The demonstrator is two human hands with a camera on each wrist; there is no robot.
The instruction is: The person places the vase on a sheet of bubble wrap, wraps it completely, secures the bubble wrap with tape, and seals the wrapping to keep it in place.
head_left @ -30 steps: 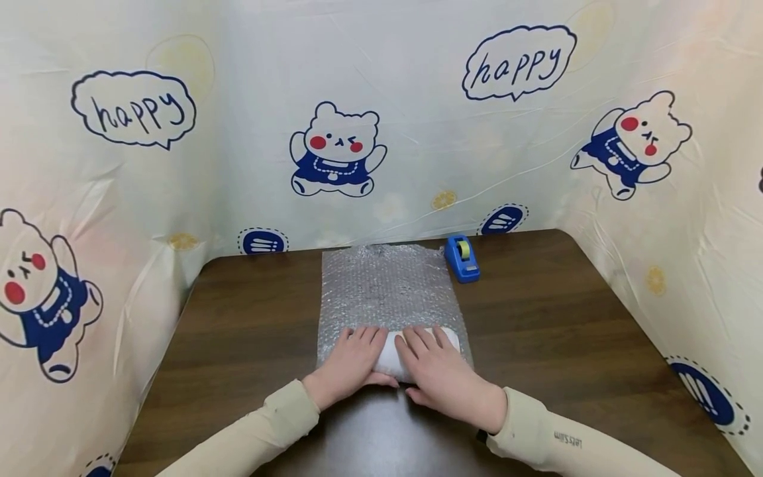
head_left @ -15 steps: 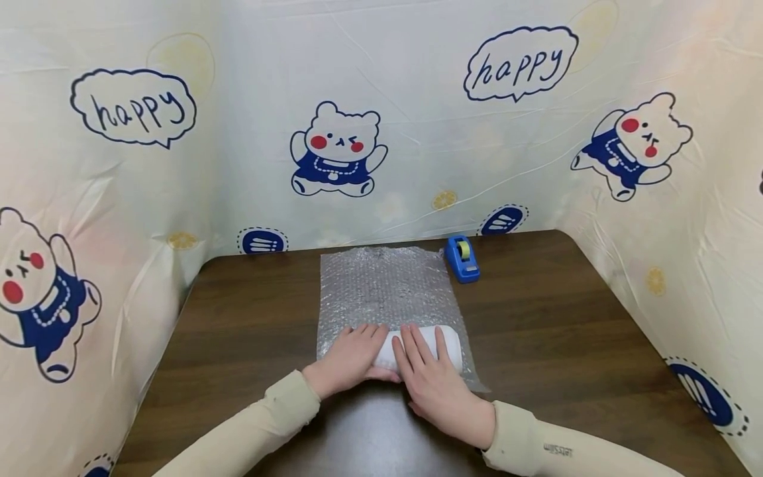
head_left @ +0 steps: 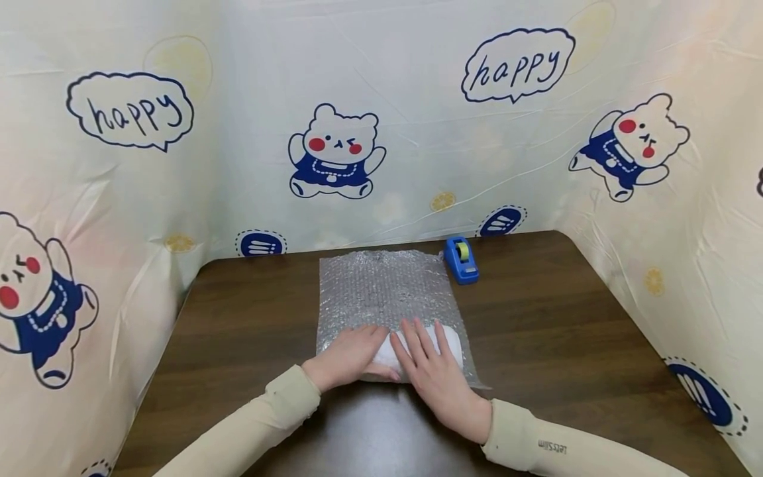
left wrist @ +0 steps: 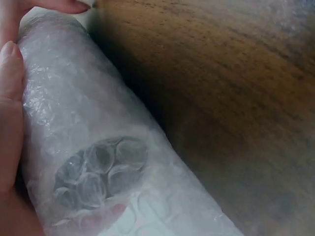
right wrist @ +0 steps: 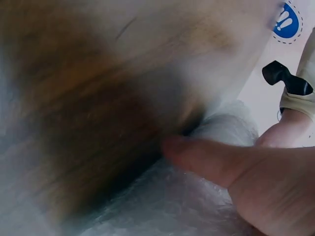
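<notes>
Well, one left hand (head_left: 348,354) and one right hand (head_left: 438,384) rest on one white roll (head_left: 452,341), which lies crosswise beneath them on the near end of one bubble wrap sheet (head_left: 381,285). The left grips it, fingers over the top, thumb along the near side; the right presses with four straight, spread fingers. Beyond the grip, just beside the sheet's far right corner, one blue tape dispenser (head_left: 461,262) stands on one brown table (head_left: 536,318).

White roll (head_left: 454,340), left end seemingly hidden
</notes>
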